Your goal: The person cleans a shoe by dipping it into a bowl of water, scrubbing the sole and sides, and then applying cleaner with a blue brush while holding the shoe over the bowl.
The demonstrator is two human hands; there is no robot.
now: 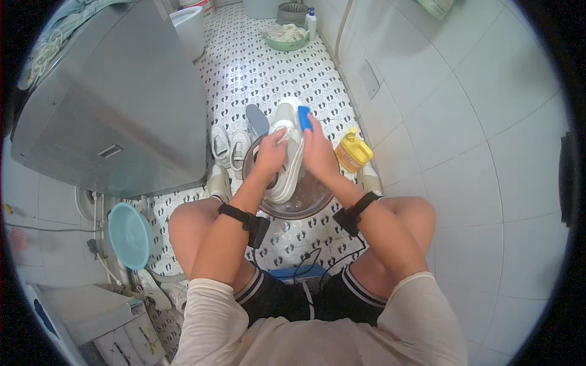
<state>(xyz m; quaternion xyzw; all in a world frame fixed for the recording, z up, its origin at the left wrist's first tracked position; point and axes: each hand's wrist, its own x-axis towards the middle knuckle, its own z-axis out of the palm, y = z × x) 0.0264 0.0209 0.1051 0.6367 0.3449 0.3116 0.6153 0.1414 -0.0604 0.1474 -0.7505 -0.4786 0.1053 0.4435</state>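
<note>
Over a brown, see-through basin (pixel 311 204), my left hand (pixel 270 152) is closed around a white sneaker (pixel 284 190), its thumb near the shoe's opening. The sneaker is tilted, with its toe pointing away from me and its sole edge toward the right. My right hand (pixel 317 149) grips a small blue brush (pixel 304 118) against the shoe's right side near the toe; its bristles are hidden. A grey-blue insole (pixel 257 119) lies just beyond the basin. Left of the basin stands a pair of white shoes (pixel 231 148). To its right is a yellow pump jug (pixel 354 151).
A large grey appliance (pixel 122 104) takes up the left side, and a tiled wall (pixel 452 122) bounds the right. A light-blue basin (pixel 129 236) leans at the lower left. Farther off, a green basin (pixel 287 44) holds pale cloth beside a white bottle (pixel 311 25).
</note>
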